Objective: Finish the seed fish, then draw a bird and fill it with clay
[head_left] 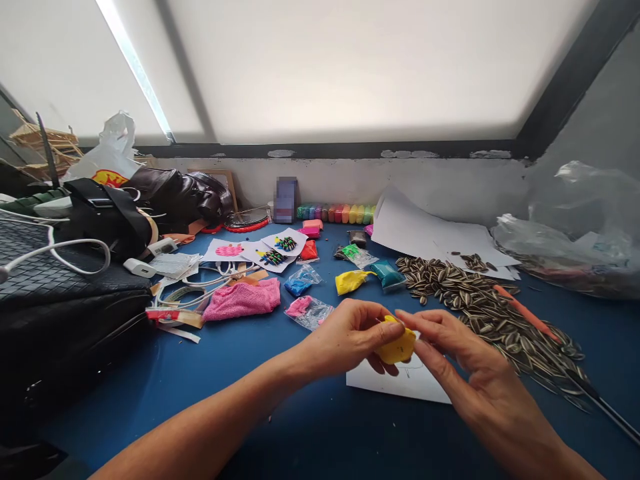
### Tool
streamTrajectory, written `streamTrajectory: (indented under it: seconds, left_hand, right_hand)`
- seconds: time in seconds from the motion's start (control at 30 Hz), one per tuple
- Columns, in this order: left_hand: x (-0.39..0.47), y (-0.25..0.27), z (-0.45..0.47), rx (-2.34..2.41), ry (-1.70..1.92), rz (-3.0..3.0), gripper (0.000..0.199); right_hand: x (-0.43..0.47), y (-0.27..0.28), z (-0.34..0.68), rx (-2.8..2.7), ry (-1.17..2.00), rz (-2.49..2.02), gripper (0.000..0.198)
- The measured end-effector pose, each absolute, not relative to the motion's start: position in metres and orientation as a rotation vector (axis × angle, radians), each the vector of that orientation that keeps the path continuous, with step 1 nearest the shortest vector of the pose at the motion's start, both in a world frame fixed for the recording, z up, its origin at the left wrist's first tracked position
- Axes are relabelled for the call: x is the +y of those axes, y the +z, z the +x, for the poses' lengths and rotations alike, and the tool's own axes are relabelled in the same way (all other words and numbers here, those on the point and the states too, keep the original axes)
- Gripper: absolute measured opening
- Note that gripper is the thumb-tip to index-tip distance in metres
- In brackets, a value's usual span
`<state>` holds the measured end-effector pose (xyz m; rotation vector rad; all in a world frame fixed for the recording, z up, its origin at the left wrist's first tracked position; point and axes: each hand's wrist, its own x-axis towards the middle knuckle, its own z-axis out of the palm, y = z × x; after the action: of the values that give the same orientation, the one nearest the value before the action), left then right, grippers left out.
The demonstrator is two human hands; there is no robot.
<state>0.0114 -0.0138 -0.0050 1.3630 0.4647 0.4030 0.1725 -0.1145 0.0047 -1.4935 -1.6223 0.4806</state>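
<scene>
My left hand (pixel 360 333) pinches a flattened lump of yellow modelling clay (pixel 397 349), thumb on top and fingers behind. At the clay's right edge, the thumb and fingertips of my right hand (pixel 457 357) close on it from the other side. Both hands are above a white sheet of paper (pixel 395 385) with thin drawn lines, partly hidden by them. Beyond the hands lie more yellow clay (pixel 351 282) and a packet of teal clay (pixel 387 275). A clear bag with pink clay (pixel 307 311) is just past my left hand.
Striped sunflower seeds (pixel 465 300) spread across the right, with an orange-handled tool (pixel 530 313) on them. Decorated paper cards (pixel 273 252), a pink cloth (pixel 243 300) and white cables (pixel 200 287) lie left. A row of coloured clay (pixel 340 213) lines the wall. A black bag (pixel 75 320) fills the left edge.
</scene>
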Motion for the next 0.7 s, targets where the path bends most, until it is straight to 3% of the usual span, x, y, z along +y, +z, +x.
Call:
streamTrajectory:
  seconds: [0.4,0.57,0.7]
  left_hand:
    - [-0.0146,-0.0023,0.0108,0.49,0.492,1.389,0.05]
    - [-0.0137,-0.0022,0.0105,0.473,0.459,1.316,0.054]
    - [-0.0126,-0.0015,0.0088,0.453,0.461,1.329,0.046]
  right_hand:
    - [-0.1144,0.0045,0.1723,-1.562,0.231,-1.576,0.03]
    - [-0.1154,0.0038,0.174,-1.647,0.234,-1.503,0.018]
    - [-0.1141,0.0045,0.174,-1.65,0.27,-1.47,0.015]
